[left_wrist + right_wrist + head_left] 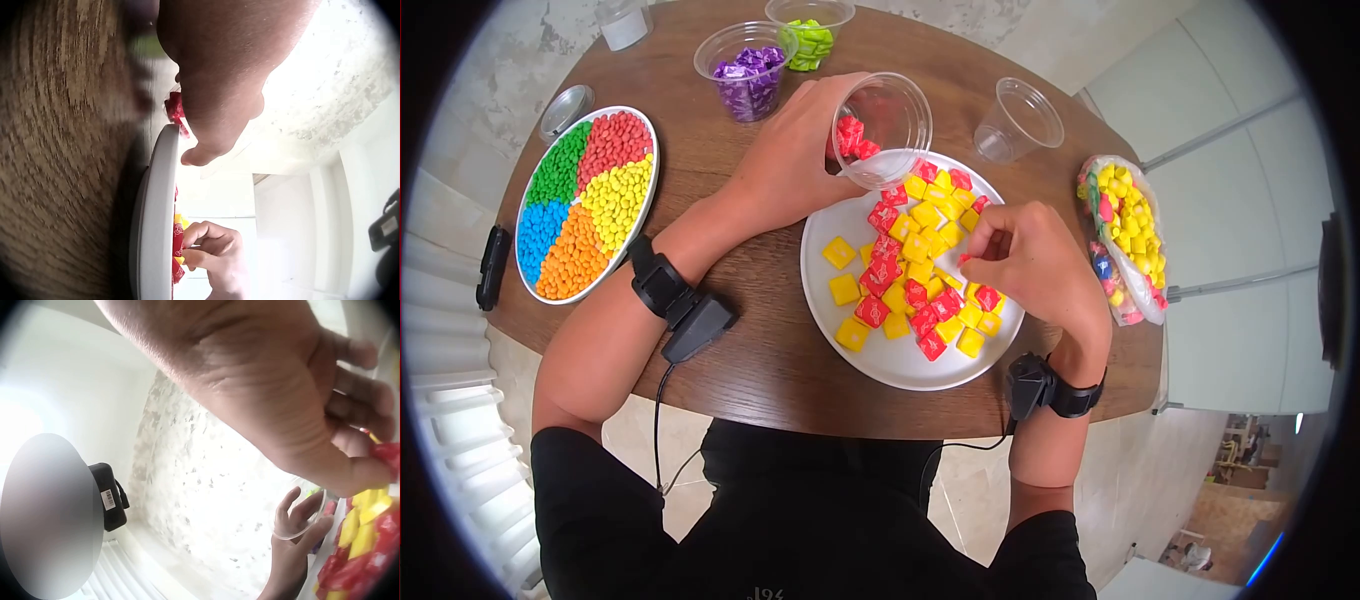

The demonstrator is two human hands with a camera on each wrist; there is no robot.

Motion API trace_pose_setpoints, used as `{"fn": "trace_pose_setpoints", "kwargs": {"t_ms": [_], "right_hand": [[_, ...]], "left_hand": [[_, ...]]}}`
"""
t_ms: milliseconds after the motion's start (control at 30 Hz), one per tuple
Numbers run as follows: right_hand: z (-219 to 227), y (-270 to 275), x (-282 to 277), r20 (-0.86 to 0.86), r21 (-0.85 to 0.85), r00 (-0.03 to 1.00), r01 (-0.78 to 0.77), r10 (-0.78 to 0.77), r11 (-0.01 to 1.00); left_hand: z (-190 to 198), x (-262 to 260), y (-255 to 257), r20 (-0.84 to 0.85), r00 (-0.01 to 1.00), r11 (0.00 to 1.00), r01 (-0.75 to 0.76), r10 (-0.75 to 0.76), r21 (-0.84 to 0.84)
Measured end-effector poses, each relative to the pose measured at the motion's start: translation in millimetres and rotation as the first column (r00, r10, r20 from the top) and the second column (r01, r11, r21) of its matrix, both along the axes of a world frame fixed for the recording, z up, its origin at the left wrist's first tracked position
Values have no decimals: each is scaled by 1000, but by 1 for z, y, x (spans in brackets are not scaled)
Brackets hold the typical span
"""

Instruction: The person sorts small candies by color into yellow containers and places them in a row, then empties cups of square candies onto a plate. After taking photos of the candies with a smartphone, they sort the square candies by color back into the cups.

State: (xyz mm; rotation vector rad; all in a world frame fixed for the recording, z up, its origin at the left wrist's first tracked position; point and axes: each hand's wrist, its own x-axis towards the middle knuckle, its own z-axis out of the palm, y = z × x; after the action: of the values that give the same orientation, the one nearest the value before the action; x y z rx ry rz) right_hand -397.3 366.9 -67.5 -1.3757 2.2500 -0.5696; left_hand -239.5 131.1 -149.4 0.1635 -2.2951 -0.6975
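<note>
My left hand (pixel 795 155) grips a clear plastic cup (pixel 912 105), tilted over the far rim of a white plate (pixel 885 362). A few red wrapped candies (pixel 852 140) lie inside it. Yellow candies (pixel 843 291) and red candies (pixel 872 311) are spread in a mixed pile across the plate. Over the plate's right side, my right hand (pixel 1040 262) pinches a red wrapped candy (pixel 386 452) between thumb and fingers, close above the pile. The right wrist view shows this pinch from the side.
Left on the wooden table stands a plate of colour-sorted small candies (pixel 590 205). At the back are cups of purple candies (pixel 750 85) and green candies (pixel 808 45). An empty clear cup (pixel 1018 120) stands back right, near an open bag of mixed candies (pixel 1130 235).
</note>
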Motion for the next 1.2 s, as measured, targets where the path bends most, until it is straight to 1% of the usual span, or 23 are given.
{"fn": "trace_pose_setpoints", "kwargs": {"t_ms": [33,67,133,167,233,267,333,433,467,533,567,633,667,733,767,800,833,867,933,967,1033,1100,1200], "right_hand": [[-2,-1,-1,50,-66,999,24,-21,998],[-3,-2,-1,49,-67,999,20,-17,998],[-4,-5,0,153,-255,987,87,-48,963],[-8,-8,0,153,-256,987,83,-45,963],[-17,-13,2,174,-459,985,84,-4,885],[-15,-13,4,173,-460,985,83,-3,884],[-4,-13,9,156,-275,987,13,32,961],[0,-13,15,209,-190,978,23,17,982],[-1,-13,15,209,-189,978,23,18,982],[-1,-13,15,190,-261,980,-8,59,965],[-2,-15,17,190,-261,980,-7,58,965],[-4,-20,24,173,-524,974,-34,146,851],[-5,-22,28,173,-524,974,-34,145,851],[-6,-24,34,211,-639,973,62,97,767],[-7,-24,33,212,-638,973,63,97,767],[-9,-23,29,217,-616,976,139,-2,775],[-11,-22,24,220,-594,970,216,-101,775],[-15,-21,16,220,-593,970,216,-102,775],[-18,-17,-3,92,-490,963,265,-253,830],[-15,-14,-9,90,-489,963,266,-255,831],[-9,-10,-17,-90,-279,916,353,-390,893],[-14,-7,-24,-122,-268,902,372,-414,889],[-17,-6,-26,-161,-218,902,363,-400,906]], "left_hand": [[0,0,0,1,1000,1000,0,0,-2],[0,-1,0,3,1000,1000,-1,1,-3],[-2,-1,0,-8,1000,1000,-8,8,-15],[-2,-2,0,-17,1000,1000,-12,12,-27],[0,-1,2,7,1000,1000,-15,15,-1],[2,0,2,33,999,1000,-15,15,25],[1,0,1,29,999,1000,-14,14,20],[-1,-1,1,9,1000,1000,-7,6,8],[-1,-1,1,-9,1000,1000,0,0,-1],[0,-1,1,9,1000,1000,-7,7,13],[0,-1,2,28,1000,1000,-14,13,26],[2,0,2,24,1000,1000,-5,4,26],[2,0,2,21,1000,1000,2,-2,26],[1,0,2,9,1000,999,8,-8,33],[0,-1,2,-4,1000,999,16,-16,41],[-1,-1,1,-4,1000,999,16,-16,41],[-2,-2,0,-14,1000,1000,-1,1,-1],[-3,-2,0,-25,1000,999,-18,17,-44],[-2,-1,0,-11,1000,1000,-9,9,-26],[-1,-1,0,4,1000,1000,-2,2,-9],[0,-1,0,20,1000,1000,-9,9,9],[0,0,1,37,999,999,-16,15,27],[0,0,2,24,1000,999,-12,11,35]]}}
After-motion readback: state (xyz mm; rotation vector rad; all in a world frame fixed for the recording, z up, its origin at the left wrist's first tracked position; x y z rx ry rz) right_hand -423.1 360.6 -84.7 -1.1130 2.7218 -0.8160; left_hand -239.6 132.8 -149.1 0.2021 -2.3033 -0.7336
